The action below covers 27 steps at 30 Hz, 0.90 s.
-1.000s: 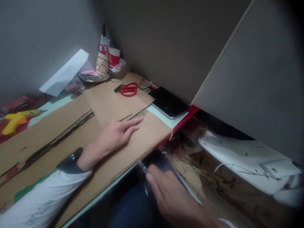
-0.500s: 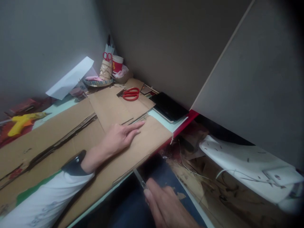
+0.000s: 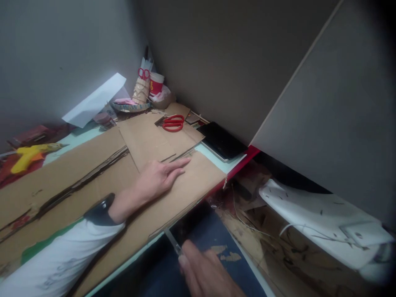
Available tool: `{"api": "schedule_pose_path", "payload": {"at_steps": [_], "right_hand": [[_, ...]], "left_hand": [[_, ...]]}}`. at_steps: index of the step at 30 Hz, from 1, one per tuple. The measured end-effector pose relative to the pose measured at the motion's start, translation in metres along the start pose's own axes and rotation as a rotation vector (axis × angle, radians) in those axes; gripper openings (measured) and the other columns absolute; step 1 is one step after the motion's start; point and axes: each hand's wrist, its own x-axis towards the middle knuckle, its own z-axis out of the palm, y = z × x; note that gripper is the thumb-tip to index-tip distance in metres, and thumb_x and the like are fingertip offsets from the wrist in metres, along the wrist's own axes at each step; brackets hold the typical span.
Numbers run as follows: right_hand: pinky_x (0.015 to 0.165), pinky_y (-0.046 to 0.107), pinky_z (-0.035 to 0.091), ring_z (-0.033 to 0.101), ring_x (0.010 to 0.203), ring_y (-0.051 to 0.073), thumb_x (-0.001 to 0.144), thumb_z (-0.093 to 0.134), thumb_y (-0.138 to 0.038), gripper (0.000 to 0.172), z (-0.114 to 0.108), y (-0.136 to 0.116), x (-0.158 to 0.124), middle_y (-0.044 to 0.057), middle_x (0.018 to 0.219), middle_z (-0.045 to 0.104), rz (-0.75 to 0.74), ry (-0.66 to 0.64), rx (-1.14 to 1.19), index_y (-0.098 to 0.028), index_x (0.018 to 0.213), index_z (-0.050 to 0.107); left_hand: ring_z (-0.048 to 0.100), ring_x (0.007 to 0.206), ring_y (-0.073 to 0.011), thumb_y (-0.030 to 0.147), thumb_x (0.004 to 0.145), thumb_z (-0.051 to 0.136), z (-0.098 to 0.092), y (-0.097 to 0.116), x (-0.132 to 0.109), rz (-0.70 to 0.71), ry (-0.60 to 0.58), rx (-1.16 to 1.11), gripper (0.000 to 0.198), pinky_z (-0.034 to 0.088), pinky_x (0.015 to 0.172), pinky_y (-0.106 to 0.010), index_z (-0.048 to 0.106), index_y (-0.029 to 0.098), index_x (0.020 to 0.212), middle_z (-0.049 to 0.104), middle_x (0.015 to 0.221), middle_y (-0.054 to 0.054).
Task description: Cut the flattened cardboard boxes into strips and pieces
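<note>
My left hand lies on a large sheet of cardboard, fingers stretched out toward a dark cut line and pressing on the surface. At the near edge of the sheet, my right hand is closed around a craft knife. Its blade points up and left, with the tip at or very close to the cardboard's edge; whether it touches I cannot tell. The knife's handle is mostly hidden in my fingers. Farther back, red-handled scissors rest on another cardboard piece.
A black tablet-like device lies at the table's right corner. A yellow glue gun sits at the left. Against the wall stand a wrapped holder with scissors and a red-white cup. Below right is a white curved object with a cable.
My right hand with the craft knife has moved left along the cardboard's near edge. My left hand stays in place on the sheet; the view has shifted slightly.
</note>
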Motion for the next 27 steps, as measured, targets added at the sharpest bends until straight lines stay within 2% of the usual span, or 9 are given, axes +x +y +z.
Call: {"api": "schedule_pose_path", "payload": {"at_steps": [2,5,8,10,15,17,20,23,27], "right_hand": [[0.051,0.028,0.032,0.063,0.061,0.020,0.102,0.031,-0.033,0.030,0.000,0.003,0.001,0.005,0.074,0.066,0.003,-0.031,-0.053,-0.025,0.099,0.060],[0.050,0.028,0.030,0.067,0.066,0.021,0.101,0.033,-0.027,0.028,-0.016,-0.004,0.007,0.007,0.078,0.069,0.021,-0.102,-0.120,-0.024,0.100,0.060],[0.051,0.028,0.030,0.069,0.072,0.022,0.101,0.032,-0.024,0.029,-0.026,-0.010,0.013,0.008,0.082,0.071,0.026,-0.132,-0.120,-0.023,0.104,0.061],[0.051,0.028,0.031,0.069,0.070,0.022,0.101,0.030,-0.024,0.031,-0.027,-0.008,0.016,0.008,0.080,0.071,0.009,-0.124,-0.100,-0.023,0.101,0.061],[0.057,0.026,0.038,0.067,0.072,0.020,0.102,0.031,-0.028,0.031,-0.028,0.004,0.013,0.004,0.076,0.067,-0.055,-0.037,-0.037,-0.025,0.098,0.062],[0.062,0.026,0.040,0.066,0.075,0.019,0.103,0.027,-0.032,0.035,-0.034,0.005,0.010,0.003,0.079,0.066,-0.057,-0.007,-0.005,-0.027,0.099,0.061],[0.064,0.026,0.041,0.065,0.078,0.018,0.104,0.025,-0.039,0.037,-0.044,0.003,0.008,0.003,0.084,0.063,0.005,-0.021,0.002,-0.028,0.098,0.059],[0.066,0.026,0.043,0.064,0.078,0.018,0.104,0.026,-0.042,0.037,-0.047,0.001,0.012,0.002,0.086,0.063,0.007,-0.034,0.019,-0.028,0.098,0.059],[0.071,0.026,0.048,0.066,0.077,0.018,0.104,0.024,-0.043,0.041,-0.040,0.013,0.018,0.002,0.082,0.068,-0.091,0.021,0.017,-0.027,0.104,0.063]], "left_hand": [[0.067,0.055,-0.0162,0.036,0.099,0.049,0.001,0.000,0.000,-0.006,-0.001,-0.013,0.038,0.053,0.067,-0.030,0.061,0.031,0.135,0.077,0.114,-0.005],[0.075,0.088,-0.0205,0.037,0.101,0.044,0.000,0.002,-0.002,-0.008,-0.008,-0.035,0.042,0.055,0.087,-0.032,0.055,0.029,0.141,0.067,0.133,-0.003],[0.064,0.121,-0.0213,0.038,0.102,0.038,-0.006,0.001,-0.009,0.013,-0.044,-0.054,0.049,0.047,0.105,-0.032,0.046,0.022,0.148,0.056,0.146,-0.003],[0.057,0.130,-0.0224,0.041,0.102,0.035,-0.013,-0.004,-0.020,0.011,-0.084,-0.063,0.053,0.043,0.110,-0.033,0.044,0.017,0.148,0.053,0.149,-0.006],[0.068,0.114,-0.0262,0.054,0.100,0.034,-0.035,-0.027,-0.066,-0.105,-0.174,-0.067,0.055,0.052,0.095,-0.034,0.055,0.021,0.139,0.067,0.134,-0.008],[0.073,0.094,-0.0265,0.061,0.097,0.035,-0.040,-0.036,-0.086,-0.170,-0.191,-0.045,0.055,0.055,0.082,-0.034,0.062,0.022,0.126,0.076,0.113,-0.008],[0.071,0.083,-0.0263,0.067,0.095,0.032,-0.042,-0.041,-0.106,-0.237,-0.177,-0.050,0.056,0.053,0.072,-0.033,0.066,0.024,0.102,0.077,0.094,-0.007],[0.069,0.080,-0.0238,0.065,0.096,0.032,-0.037,-0.035,-0.110,-0.260,-0.181,-0.111,0.049,0.050,0.069,-0.031,0.061,0.025,0.092,0.073,0.087,-0.004],[0.065,0.080,-0.0188,0.055,0.099,0.040,-0.049,-0.020,-0.099,-0.233,-0.199,-0.178,0.034,0.047,0.073,-0.029,0.058,0.027,0.106,0.069,0.091,0.000]]}}
